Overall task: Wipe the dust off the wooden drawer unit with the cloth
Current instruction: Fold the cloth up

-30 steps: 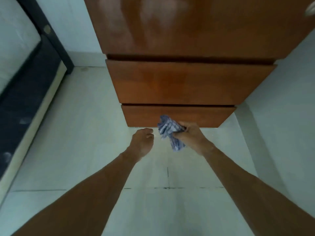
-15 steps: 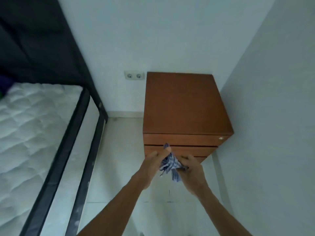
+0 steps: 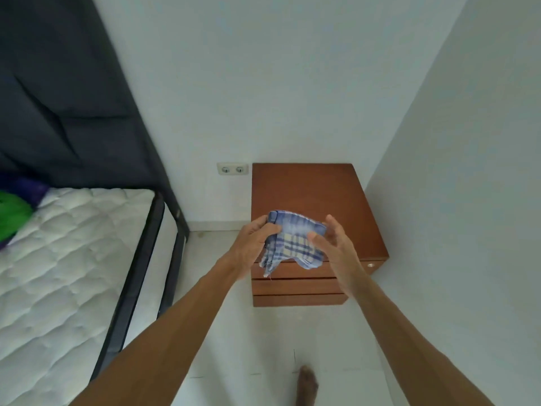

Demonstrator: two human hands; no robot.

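One bare foot [image 3: 306,385] stands on the pale tiled floor [image 3: 228,332] at the bottom edge. Two bare forearms reach forward above it.

The left hand [image 3: 254,244] grips the upper left corner of the cloth [image 3: 295,243], its fingers [image 3: 270,230] curled over the edge. The right hand [image 3: 333,244] is released, fingers spread and nearly straight, with the thumb touching the cloth's right edge.

The single cloth, blue and white check, is held in the air in front of the wooden drawer unit [image 3: 310,189]. It covers part of the unit's top and front edge. Its long axis runs left to right between the hands, and its lower edge hangs down, with one corner dangling at the lower left.

The unit stands on the floor in the corner, front towards the person. It shows three drawer fronts and one small round metal fitting [image 3: 371,265] at the top drawer's right end.

On the far wall just left of it is one double socket [image 3: 232,169] with two outlets. At left is one bed with a white quilted mattress [image 3: 67,259] on a black frame [image 3: 140,268].
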